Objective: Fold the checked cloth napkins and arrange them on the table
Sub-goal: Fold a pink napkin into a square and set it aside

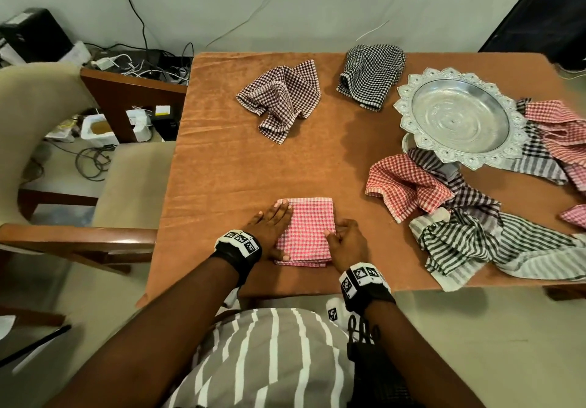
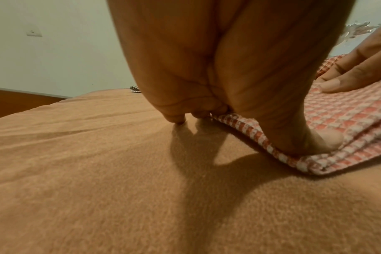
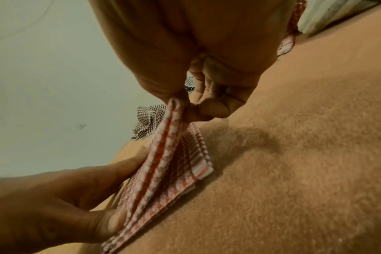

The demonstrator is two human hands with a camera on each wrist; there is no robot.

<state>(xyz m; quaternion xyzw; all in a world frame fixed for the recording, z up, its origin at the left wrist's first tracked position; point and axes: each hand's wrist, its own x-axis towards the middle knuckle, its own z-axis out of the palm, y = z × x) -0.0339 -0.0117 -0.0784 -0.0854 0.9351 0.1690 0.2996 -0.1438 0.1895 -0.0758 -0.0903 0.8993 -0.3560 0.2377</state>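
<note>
The worktop (image 1: 222, 154), covered in a tan cloth, carries everything: a heap of unfolded striped and red checked napkins (image 1: 459, 211) at the right, an ornate silver tray (image 1: 409, 97) resting on part of that heap, and two loosely bunched napkins at the far side, a brown checked one (image 1: 280, 97) and a black checked one (image 1: 371, 74).

The pink checked napkin (image 1: 306, 233) lies at the near edge, already folded into a small rectangle of several layers. The left hand (image 1: 269, 227) lies flat with straight fingers along its left side, the thumb pressing the near left corner down. The right hand (image 1: 348, 242) has its fingers curled at the right edge; the right wrist view shows thumb and finger pinching a stack of layers and lifting them off the worktop.

This looks like the last squaring of the fold. To do it well, the flat hand should hold the layers against the worktop so they do not slide, while the pinching hand draws the edges into line before setting them down. Smoothing outward from the crease would then seat it, since this thick weave tends to spring open.
</note>
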